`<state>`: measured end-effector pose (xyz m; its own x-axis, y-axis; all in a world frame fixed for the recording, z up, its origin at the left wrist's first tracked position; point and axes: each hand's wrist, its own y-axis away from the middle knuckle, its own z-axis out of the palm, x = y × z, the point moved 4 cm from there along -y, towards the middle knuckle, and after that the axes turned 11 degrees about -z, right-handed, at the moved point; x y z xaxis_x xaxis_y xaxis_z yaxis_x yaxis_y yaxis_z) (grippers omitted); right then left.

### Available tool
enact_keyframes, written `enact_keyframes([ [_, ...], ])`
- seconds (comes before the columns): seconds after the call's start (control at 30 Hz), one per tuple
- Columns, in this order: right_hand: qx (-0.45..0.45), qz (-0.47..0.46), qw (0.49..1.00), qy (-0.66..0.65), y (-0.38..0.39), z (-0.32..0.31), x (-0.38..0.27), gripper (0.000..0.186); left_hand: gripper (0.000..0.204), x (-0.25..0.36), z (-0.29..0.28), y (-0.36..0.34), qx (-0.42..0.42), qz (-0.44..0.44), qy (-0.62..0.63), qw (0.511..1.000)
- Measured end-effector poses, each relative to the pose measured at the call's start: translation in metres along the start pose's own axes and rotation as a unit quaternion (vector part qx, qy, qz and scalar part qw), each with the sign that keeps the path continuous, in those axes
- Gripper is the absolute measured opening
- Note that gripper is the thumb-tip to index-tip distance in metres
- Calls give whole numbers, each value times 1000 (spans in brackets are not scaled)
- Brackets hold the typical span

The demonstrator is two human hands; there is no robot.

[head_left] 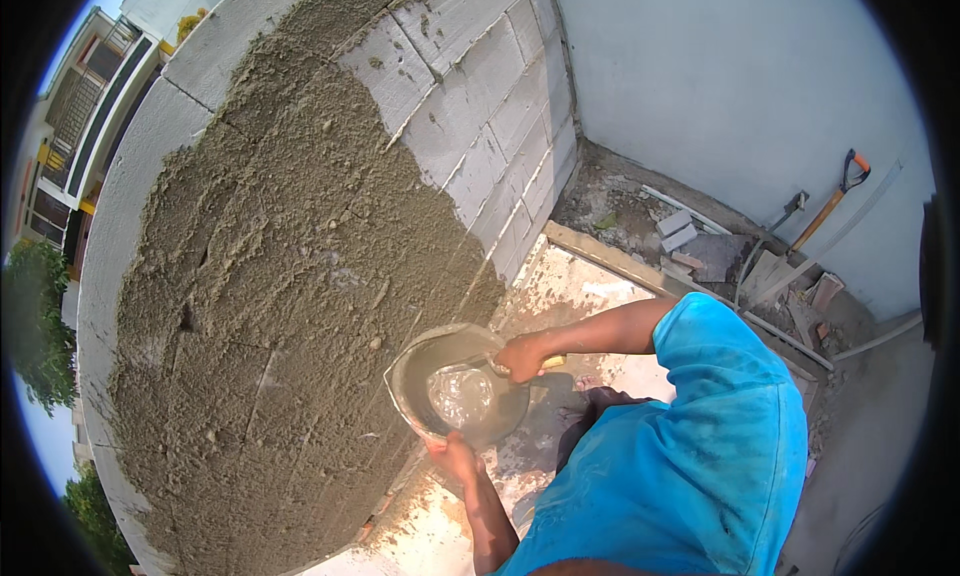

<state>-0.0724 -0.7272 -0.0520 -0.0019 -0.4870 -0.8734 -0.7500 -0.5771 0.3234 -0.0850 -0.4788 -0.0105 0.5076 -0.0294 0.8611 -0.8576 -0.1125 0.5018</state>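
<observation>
A grey bucket [408, 374] is tilted close against the plastered wall, with watery grey liquid [461, 396] at its bottom. My left hand [458, 458] grips the bucket's near rim, fingers closed round the edge. At the opposite rim, my right hand [520, 358] is closed on a yellow-handled trowel [554, 362]; the handle's end sticks out behind the fist, and the blade cannot be clearly made out. Rough wet mortar [290, 246] covers much of the block wall beside the bucket.
Bare pale blocks [480, 86] show beyond the mortar. A smooth grey wall [740, 96] meets them at the corner. An orange-handled shovel [828, 211] leans there above rubble [690, 241] and pipes. The pale floor [425, 526] is splattered with mortar.
</observation>
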Motion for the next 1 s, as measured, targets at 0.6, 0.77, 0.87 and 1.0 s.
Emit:
enact_keyframes([
  [0.6, 184, -552, 522, -623, 193, -210, -121, 13, 69, -8, 71, -58, -65, -74, 114, 989],
  [0.77, 773, -376, 492, -134, 242, -389, -139, 23, 70, 1, 65, -5, 9, -79, 94, 992],
  [0.87, 878, -187, 434, 75, 242, -488, -105, 27, 68, 10, 87, 18, 2, -90, 89, 992],
  [1.0, 723, -140, 618, 275, 168, -496, -64, 33, 63, 6, 107, 32, 18, -80, 134, 988],
])
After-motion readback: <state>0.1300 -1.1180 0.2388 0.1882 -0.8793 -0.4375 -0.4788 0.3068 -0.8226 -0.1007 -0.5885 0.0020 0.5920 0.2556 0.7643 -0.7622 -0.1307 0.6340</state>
